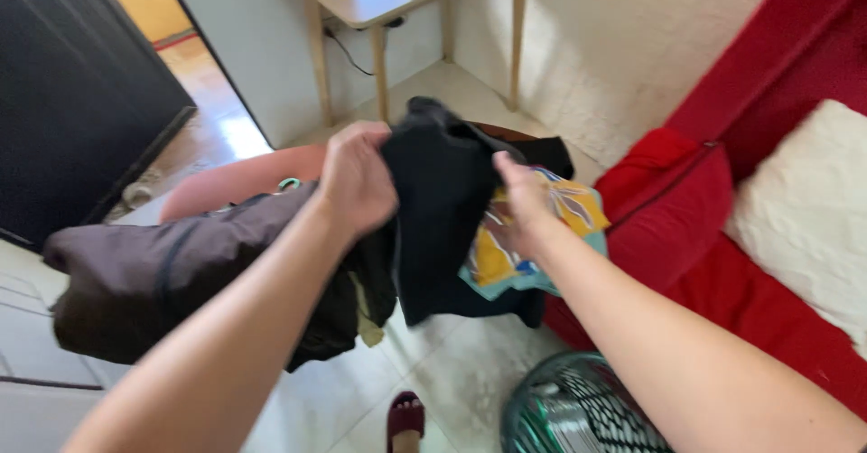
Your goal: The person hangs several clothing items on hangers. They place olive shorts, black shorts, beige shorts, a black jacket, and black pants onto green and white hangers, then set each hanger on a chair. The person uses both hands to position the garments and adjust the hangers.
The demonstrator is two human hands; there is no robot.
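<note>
Fingers of both the left hand [357, 177] and right hand [521, 207] clamp a black garment [442, 209] (held up, hanging).

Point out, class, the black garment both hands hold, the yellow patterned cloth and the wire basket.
black garment [442, 209], head view, middle of the hanging fabric.
yellow patterned cloth [578, 207], head view, upper yellow part.
wire basket [578, 412], head view, green wire mesh.

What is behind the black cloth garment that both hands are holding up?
Behind the black cloth garment, a yellow and teal patterned fabric shows beside the right hand; the left hand grips the other edge. Whatever lies directly behind the garment's middle is covered.
</note>
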